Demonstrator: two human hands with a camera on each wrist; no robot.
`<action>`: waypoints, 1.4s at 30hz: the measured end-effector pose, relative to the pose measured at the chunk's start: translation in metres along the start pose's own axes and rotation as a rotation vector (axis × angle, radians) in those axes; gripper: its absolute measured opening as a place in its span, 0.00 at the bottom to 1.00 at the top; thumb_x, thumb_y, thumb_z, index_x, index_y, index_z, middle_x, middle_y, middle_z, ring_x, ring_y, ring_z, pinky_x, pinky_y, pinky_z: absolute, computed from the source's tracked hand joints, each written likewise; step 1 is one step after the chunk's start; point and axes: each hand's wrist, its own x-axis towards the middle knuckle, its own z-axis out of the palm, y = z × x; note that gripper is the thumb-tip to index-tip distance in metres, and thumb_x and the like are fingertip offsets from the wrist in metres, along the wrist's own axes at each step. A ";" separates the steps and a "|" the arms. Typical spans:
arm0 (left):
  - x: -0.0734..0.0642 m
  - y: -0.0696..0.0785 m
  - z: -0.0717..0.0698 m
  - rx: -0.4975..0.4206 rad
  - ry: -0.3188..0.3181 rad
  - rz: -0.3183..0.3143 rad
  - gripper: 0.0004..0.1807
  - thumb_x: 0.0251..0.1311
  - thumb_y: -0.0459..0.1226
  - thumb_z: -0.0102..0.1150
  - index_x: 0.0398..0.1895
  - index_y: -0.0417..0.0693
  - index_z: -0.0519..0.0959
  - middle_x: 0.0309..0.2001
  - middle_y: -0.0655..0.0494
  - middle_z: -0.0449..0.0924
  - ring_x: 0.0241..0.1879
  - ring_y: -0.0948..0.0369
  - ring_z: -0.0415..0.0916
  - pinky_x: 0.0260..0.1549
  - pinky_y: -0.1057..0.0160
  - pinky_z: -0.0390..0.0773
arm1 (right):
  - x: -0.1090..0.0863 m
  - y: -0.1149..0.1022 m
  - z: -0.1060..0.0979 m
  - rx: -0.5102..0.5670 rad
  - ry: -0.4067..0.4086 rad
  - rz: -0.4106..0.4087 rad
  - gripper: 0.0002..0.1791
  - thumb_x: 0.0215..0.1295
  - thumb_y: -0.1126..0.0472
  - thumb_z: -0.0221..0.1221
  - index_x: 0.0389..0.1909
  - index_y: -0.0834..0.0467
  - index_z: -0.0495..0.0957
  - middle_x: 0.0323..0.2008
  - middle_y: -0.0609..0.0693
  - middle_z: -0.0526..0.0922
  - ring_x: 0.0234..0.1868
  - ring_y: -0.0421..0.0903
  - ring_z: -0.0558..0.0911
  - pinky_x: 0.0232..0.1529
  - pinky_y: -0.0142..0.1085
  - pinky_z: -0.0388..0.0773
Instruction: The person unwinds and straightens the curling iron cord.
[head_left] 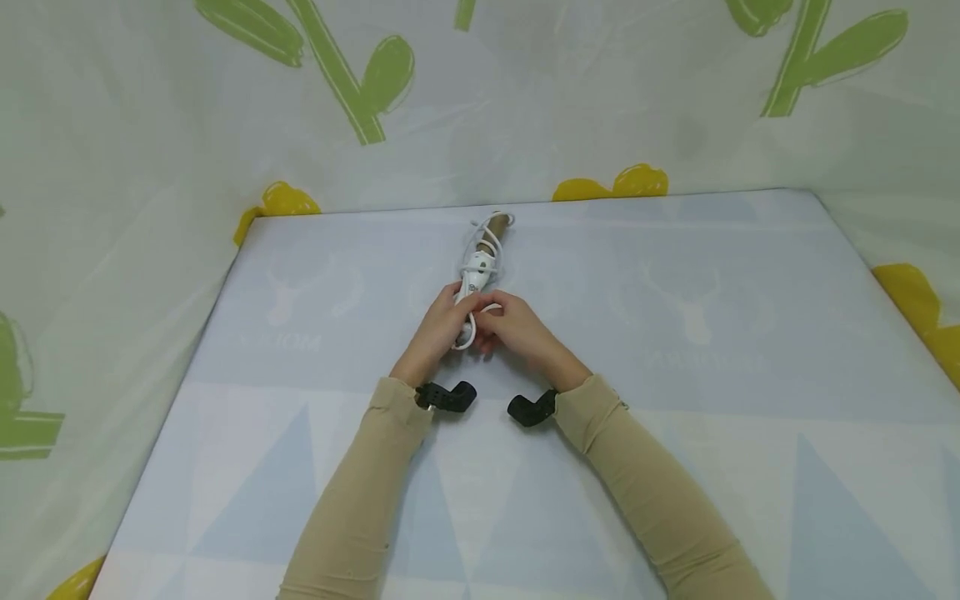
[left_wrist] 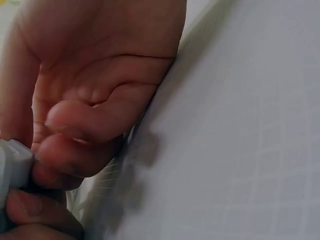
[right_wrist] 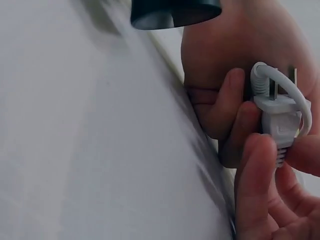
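Observation:
A curling iron (head_left: 480, 263) with a white handle and a brown barrel (head_left: 495, 227) lies at the table's far side. Its white cord (head_left: 498, 243) is wound around it. My left hand (head_left: 433, 333) grips the handle end, thumb on top. Just right of it, my right hand (head_left: 522, 332) pinches the plug (right_wrist: 282, 125) at the cord end. The plug's two metal prongs face the left hand (right_wrist: 240, 55), and a cord loop passes beside them. In the left wrist view, part of the white plug (left_wrist: 17, 160) shows by the curled fingers of my right hand (left_wrist: 95, 85).
A pale blue and white patterned cloth covers the table (head_left: 675, 467). Behind it hangs a light curtain (head_left: 495, 108) with green leaves and yellow shapes. Black wrist cameras sit on the left wrist (head_left: 450, 396) and right wrist (head_left: 531, 409), close to each other.

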 end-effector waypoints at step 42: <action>-0.002 -0.009 0.007 -0.464 0.099 0.066 0.26 0.58 0.46 0.52 0.58 0.47 0.64 0.27 0.55 0.69 0.18 0.66 0.57 0.13 0.70 0.57 | 0.000 0.009 0.006 0.079 0.207 -0.056 0.12 0.62 0.61 0.53 0.41 0.65 0.70 0.25 0.54 0.75 0.21 0.45 0.77 0.23 0.36 0.76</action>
